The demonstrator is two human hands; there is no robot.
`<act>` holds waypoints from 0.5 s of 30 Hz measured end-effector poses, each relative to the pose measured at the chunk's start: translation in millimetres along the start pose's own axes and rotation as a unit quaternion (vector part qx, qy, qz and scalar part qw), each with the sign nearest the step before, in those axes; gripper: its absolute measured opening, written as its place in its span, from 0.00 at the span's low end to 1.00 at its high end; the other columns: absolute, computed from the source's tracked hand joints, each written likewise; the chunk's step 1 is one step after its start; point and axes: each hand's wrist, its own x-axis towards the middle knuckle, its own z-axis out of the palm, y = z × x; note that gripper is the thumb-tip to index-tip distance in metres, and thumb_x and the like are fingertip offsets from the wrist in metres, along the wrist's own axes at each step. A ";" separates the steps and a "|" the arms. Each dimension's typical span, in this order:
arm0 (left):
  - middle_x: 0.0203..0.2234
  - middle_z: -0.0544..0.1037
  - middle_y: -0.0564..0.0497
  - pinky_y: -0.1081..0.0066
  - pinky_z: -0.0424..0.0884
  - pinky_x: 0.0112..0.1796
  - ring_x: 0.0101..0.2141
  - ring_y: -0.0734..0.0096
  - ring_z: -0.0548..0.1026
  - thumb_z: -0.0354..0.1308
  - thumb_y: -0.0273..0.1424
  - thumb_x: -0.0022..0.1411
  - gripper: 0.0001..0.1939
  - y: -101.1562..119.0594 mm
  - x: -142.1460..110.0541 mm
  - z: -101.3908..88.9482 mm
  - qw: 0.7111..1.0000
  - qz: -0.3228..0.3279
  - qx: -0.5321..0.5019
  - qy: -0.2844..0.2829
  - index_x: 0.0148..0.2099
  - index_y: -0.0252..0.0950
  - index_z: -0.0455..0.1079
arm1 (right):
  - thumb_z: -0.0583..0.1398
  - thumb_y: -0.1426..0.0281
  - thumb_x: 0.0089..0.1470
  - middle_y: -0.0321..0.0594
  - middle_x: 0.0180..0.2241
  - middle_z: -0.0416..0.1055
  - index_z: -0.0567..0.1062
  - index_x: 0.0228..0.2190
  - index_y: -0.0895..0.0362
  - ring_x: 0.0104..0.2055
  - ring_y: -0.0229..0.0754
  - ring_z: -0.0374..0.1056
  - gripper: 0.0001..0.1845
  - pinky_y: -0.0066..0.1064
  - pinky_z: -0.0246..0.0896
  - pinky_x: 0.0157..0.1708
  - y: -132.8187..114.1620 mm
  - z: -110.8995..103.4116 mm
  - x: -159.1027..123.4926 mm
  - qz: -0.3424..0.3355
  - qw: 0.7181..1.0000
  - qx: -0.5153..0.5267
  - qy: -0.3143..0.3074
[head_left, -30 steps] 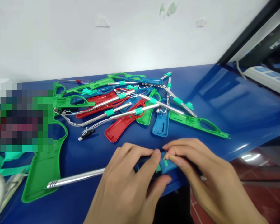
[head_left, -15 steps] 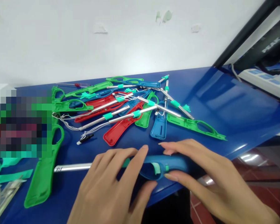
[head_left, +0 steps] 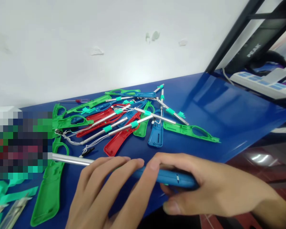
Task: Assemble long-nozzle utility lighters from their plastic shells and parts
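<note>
A blue-handled gas lighter (head_left: 187, 180) lies across both hands, its metal tube (head_left: 72, 159) pointing left. My left hand (head_left: 109, 194) is wrapped around the front of the handle near the tube, with the fingers over the top. Gripping the rear of the handle is my right hand (head_left: 212, 183), thumb below and fingers at the upper side. The handle is turned so that its narrow edge faces up. Part of it is hidden by my fingers. Left of my hands, a green handle shell (head_left: 49, 194) rests on the table, partly beneath the tube.
On the blue table (head_left: 190, 95) lie red handle shells (head_left: 120, 138), a blue shell (head_left: 156, 135), a green shell (head_left: 193, 132) and several taped metal tubes with white wires. A screwdriver (head_left: 82, 100) is at the back. Pieces of green tape (head_left: 19, 194) and a power strip (head_left: 255, 81) flank them.
The lighter has been rolled so its loop opening no longer shows and its edge faces up. My right hand has moved left and closed around the handle. The view has shifted.
</note>
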 end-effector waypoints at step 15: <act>0.53 0.86 0.44 0.55 0.63 0.62 0.52 0.55 0.77 0.63 0.17 0.66 0.30 -2.3 11.5 6.0 0.998 -0.052 0.027 0.038 0.69 0.34 0.75 | 0.75 0.72 0.52 0.26 0.33 0.69 0.78 0.43 0.54 0.29 0.30 0.63 0.18 0.19 0.61 0.27 -0.2 2.1 8.2 0.047 0.998 0.052 -0.002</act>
